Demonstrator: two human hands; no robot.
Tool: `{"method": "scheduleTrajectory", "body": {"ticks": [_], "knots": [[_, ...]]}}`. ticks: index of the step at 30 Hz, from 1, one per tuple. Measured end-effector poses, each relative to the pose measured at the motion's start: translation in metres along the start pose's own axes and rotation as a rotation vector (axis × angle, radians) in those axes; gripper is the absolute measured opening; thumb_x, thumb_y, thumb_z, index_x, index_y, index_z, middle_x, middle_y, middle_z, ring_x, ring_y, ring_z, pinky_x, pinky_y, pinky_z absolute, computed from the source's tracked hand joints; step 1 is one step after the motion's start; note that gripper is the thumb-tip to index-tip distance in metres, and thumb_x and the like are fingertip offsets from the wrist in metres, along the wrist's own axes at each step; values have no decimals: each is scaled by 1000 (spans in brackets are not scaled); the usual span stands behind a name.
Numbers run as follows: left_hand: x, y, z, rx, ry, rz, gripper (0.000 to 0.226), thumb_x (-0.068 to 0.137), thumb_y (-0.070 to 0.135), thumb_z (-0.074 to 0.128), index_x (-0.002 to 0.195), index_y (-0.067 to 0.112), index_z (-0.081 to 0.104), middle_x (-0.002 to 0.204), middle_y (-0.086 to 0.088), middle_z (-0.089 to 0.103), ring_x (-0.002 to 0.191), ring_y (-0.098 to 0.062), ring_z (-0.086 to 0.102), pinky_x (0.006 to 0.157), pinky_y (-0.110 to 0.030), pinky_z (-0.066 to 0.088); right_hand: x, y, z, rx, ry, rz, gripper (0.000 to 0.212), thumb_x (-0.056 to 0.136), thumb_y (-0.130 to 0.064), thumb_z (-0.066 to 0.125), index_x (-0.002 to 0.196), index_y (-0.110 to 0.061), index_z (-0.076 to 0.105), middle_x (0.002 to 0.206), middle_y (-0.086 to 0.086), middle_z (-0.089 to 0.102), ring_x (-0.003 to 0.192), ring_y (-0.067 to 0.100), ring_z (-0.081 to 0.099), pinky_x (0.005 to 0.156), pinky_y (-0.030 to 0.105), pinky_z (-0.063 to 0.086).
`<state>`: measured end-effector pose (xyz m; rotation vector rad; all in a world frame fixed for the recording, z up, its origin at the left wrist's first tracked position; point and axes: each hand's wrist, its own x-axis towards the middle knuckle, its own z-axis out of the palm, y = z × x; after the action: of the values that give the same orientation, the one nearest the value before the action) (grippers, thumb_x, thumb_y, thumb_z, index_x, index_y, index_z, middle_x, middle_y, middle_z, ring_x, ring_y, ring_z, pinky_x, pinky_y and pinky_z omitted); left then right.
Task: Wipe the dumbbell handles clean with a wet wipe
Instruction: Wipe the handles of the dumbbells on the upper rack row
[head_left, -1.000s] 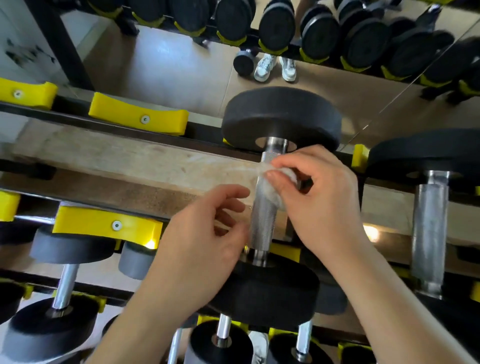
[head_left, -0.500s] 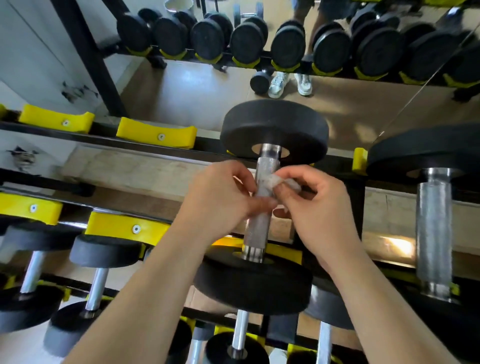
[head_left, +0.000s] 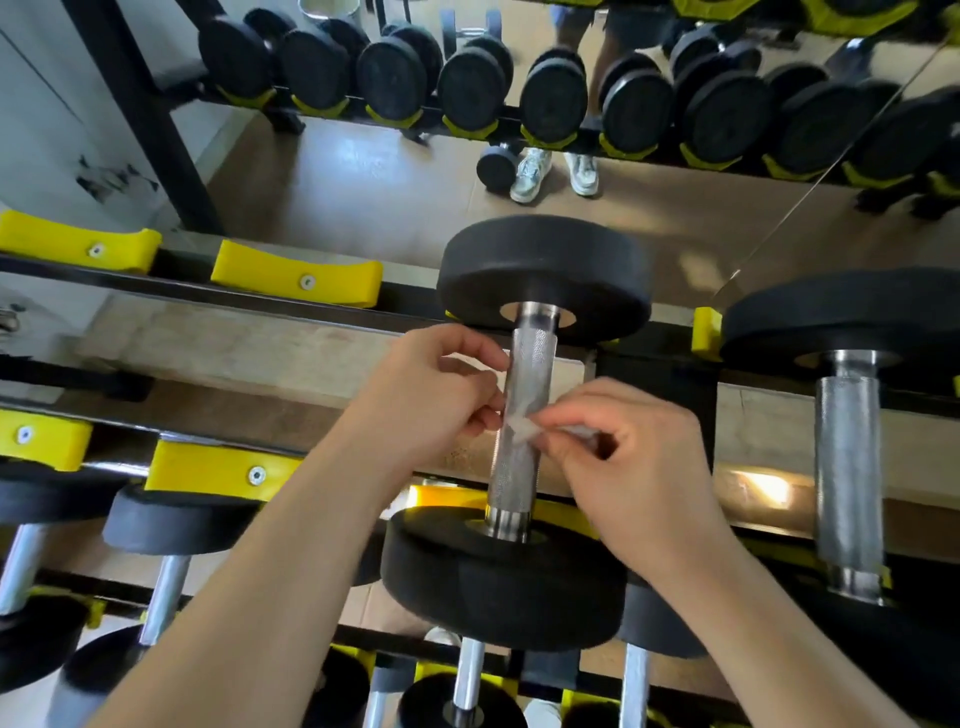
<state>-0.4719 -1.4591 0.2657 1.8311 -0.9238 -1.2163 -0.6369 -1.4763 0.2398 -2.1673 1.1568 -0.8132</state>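
Rack (head_left: 156, 283) with yellow cradles, mirror behind. Dumbbell (head_left: 543, 265) lies across the top tier, one black head far, one near. Its knurled steel handle (head_left: 524, 374) runs straight away from the person, so the long axis points front to back between the two hands. Second dumbbell (head_left: 847, 467) to the right, untouched. Left hand (head_left: 431, 395) sits against the handle's left flank, fingers curled, apparently pinching one end of the wipe. Right hand (head_left: 639, 467) is just right of the handle, slightly nearer the person, thumb and fingertips pinched on the wet wipe (head_left: 522, 428). The wipe is a small crumpled scrap lying on the handle at mid-length. Judgement: strokes should run along the axis, and bare metal shows both above and below the wipe.
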Motion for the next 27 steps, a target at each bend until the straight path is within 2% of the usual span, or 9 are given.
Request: {"method": "scheduleTrajectory", "body": {"ticks": [3,7,10,13,15,17,21,25,27], "knots": [[-5,-1,-1,62,-17,73,20,77,6,76,87,20,66,73,-4,70,68,-15,64,73,-34,55,30,4,3,-11,196,58,9,85,-18,69,93,-17,74,88,-9,67,79,-1,60,75,7,46],[5,-3,7,91,59,54,32,62,26,89,79,16,64,65,2,66,58,-11,58,60,-30,50,-1,0,1,115,44,200,8,84,-29,64,88,-27,70,79,-18,64,79,0,62,70,11,48],[12,-1,9,-93,59,-21,26,69,28,84,76,9,67,60,2,65,52,-11,57,49,-19,43,3,-3,2,124,111,169,10,84,-29,63,93,-29,68,84,-18,64,83,-1,62,73,11,48],[11,-3,10,-79,86,-6,18,85,27,72,75,12,69,63,-2,67,50,-9,59,45,-16,44,25,-5,10,52,209,130,10,86,-22,67,96,-22,71,88,-10,65,81,0,60,73,10,47],[3,-6,4,-26,54,50,8,89,15,66,82,14,69,70,-5,69,56,-9,62,51,-19,50,10,-8,12,30,134,97,9,85,-21,66,91,-23,71,85,-11,60,79,2,58,71,9,46],[-13,-13,-3,97,-18,105,17,87,8,65,93,23,68,75,-1,70,65,-11,63,62,-21,51,-2,-12,10,32,39,70,8,82,-17,69,88,-21,73,84,-12,58,79,0,57,70,7,46],[-33,-20,-1,228,-46,137,25,82,30,72,101,39,59,77,11,68,71,-2,63,67,-24,52,32,-3,10,-47,229,90,5,84,-14,72,87,-17,73,83,-8,64,75,0,58,71,11,46],[-29,-12,4,350,21,139,40,69,53,73,100,41,52,76,11,63,69,-2,60,64,-26,51,-3,-7,5,59,24,144,6,83,-15,70,83,-21,71,79,-13,62,75,4,61,68,16,51],[-30,-7,10,482,29,134,55,62,63,74,101,39,44,75,10,59,67,-2,57,58,-23,45,1,-6,4,100,38,168,10,82,-14,71,84,-23,71,79,-13,65,76,4,64,68,21,53]]}}
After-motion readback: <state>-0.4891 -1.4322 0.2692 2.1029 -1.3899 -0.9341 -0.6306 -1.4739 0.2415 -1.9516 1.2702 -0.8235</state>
